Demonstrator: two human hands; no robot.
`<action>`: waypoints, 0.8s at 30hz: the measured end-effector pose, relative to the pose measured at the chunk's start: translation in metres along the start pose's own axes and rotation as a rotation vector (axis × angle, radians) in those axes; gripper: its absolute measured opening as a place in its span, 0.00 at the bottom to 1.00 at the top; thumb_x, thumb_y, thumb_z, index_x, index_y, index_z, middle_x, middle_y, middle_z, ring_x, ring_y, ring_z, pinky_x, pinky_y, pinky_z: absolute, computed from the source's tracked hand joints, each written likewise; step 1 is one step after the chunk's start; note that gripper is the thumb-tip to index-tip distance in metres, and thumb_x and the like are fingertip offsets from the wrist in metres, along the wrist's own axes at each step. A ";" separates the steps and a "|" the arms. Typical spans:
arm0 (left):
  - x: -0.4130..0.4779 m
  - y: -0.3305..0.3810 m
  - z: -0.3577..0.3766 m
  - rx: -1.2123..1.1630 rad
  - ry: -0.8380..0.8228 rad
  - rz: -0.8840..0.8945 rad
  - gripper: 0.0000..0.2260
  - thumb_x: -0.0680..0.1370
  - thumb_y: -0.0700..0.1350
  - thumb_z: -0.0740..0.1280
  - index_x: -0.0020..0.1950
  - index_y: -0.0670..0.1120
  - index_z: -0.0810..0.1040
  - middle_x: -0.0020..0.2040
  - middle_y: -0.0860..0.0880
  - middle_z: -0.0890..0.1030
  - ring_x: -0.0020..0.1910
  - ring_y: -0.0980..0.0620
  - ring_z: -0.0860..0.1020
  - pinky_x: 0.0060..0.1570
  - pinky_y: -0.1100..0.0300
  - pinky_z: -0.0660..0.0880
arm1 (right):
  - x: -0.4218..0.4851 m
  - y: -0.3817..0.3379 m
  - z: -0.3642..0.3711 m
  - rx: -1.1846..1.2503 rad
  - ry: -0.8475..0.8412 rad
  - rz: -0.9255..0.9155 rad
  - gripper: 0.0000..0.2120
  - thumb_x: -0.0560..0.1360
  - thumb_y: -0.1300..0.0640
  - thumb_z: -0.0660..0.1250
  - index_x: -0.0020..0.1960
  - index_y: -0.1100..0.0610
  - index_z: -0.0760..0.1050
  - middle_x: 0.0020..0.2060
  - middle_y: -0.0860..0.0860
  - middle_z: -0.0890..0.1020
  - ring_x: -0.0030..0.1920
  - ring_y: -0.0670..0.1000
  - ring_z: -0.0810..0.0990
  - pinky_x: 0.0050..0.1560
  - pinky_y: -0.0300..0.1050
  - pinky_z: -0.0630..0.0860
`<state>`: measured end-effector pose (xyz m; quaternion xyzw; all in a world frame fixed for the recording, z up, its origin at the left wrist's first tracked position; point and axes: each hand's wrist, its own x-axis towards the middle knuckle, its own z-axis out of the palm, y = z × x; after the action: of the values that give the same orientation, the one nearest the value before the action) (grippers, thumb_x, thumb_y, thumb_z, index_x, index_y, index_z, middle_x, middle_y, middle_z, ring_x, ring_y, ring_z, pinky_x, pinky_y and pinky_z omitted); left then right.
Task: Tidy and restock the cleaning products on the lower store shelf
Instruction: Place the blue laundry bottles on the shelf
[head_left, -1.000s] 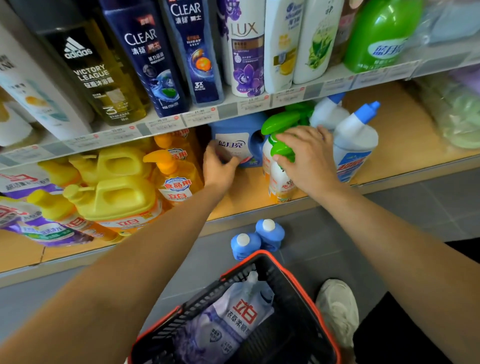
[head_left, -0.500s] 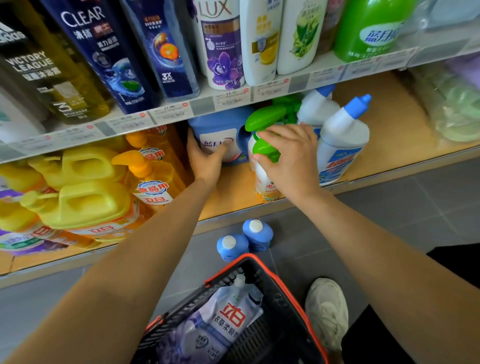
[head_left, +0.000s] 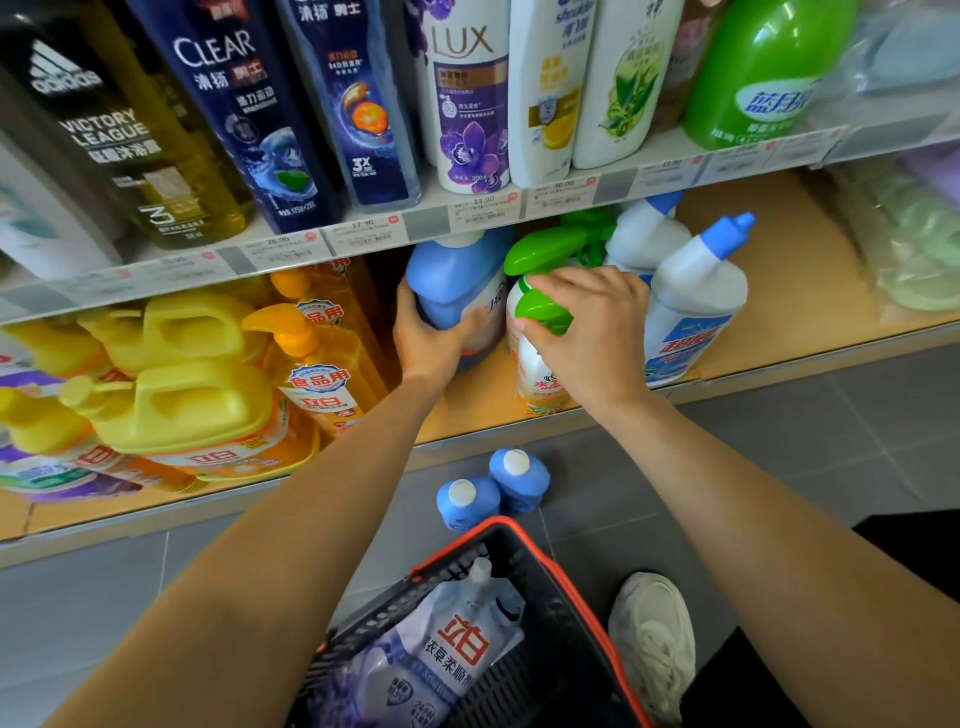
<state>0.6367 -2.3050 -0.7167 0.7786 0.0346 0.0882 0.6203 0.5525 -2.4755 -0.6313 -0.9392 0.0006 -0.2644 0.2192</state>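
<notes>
Crouching over a black basket (head_left: 571, 623) at bottom centre, left a refill pouch (head_left: 452, 654) lying inside it and two small blue bottles (head_left: 467, 501) standing on the floor just past its rim, not yet shelved. Reached both arms up the middle of the frame to the lower shelf (head_left: 779, 291). Had only laid the left grip (head_left: 431, 338) flat against the label of the big blue bottle (head_left: 452, 280) a second before; now curled it round that bottle, fingers on the left side and thumb across the front, and seemingly drew it forward from under the price strip. Kept the right grip (head_left: 597, 332) wrapped over the green trigger head of the spray bottle (head_left: 540, 374), upright near the shelf's front edge and just right of the blue one. Judged the blue bottle to be mid-shift, probably to open room for the pair waiting on the floor. Left untouched the white blue-capped cleaner (head_left: 696, 301) beside the spray, the yellow jugs (head_left: 192, 405) at centre left and, farthest, the shampoo row (head_left: 467, 104) across the top.
</notes>
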 end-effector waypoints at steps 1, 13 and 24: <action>0.002 -0.001 -0.001 0.025 0.008 0.002 0.41 0.64 0.50 0.83 0.73 0.47 0.70 0.66 0.49 0.79 0.65 0.51 0.78 0.65 0.46 0.76 | 0.000 0.000 0.000 0.001 -0.001 -0.002 0.20 0.69 0.45 0.75 0.60 0.50 0.83 0.55 0.47 0.84 0.56 0.55 0.77 0.61 0.50 0.64; -0.085 0.015 -0.027 0.200 0.161 -0.032 0.40 0.62 0.60 0.79 0.70 0.56 0.68 0.64 0.57 0.78 0.61 0.54 0.77 0.58 0.45 0.78 | 0.000 0.002 0.000 -0.010 -0.014 -0.025 0.21 0.70 0.45 0.75 0.61 0.50 0.82 0.55 0.48 0.84 0.55 0.56 0.78 0.58 0.50 0.64; -0.063 0.065 -0.047 0.413 0.005 0.095 0.44 0.59 0.62 0.77 0.72 0.59 0.66 0.64 0.55 0.79 0.59 0.48 0.79 0.49 0.54 0.75 | 0.001 -0.002 -0.004 -0.020 -0.044 -0.014 0.20 0.70 0.46 0.75 0.60 0.50 0.83 0.54 0.48 0.84 0.54 0.56 0.77 0.55 0.51 0.64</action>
<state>0.5624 -2.2853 -0.6491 0.8898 0.0167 0.1103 0.4425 0.5517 -2.4753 -0.6271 -0.9469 -0.0080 -0.2451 0.2080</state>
